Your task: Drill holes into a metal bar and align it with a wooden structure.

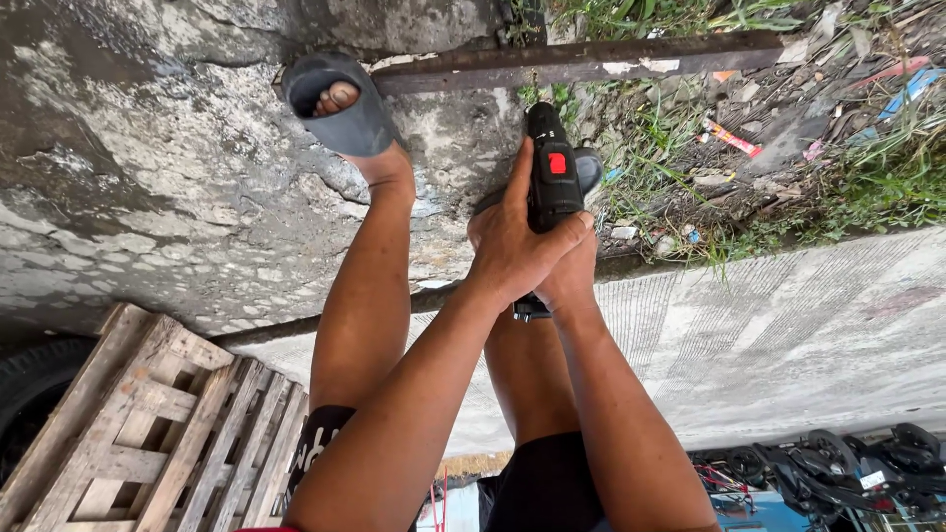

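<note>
Two hands wrap one black cordless drill (552,177) with a red switch, held above cracked, rough concrete (148,177): left hand (517,246) clenched over its body, right hand (572,281) gripping beneath. Slatted wooden pallet (148,433) lies nearby.

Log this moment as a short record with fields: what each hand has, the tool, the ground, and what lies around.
left hand: wrapped over the top of a black cordless drill with a red switch
right hand: gripping the drill's handle lower down
drill direction: pointing down at the cracked grey concrete ground
feet: one in a grey rubber slipper
nearby: rusty metal bar, wooden pallet, littered weeds
</note>
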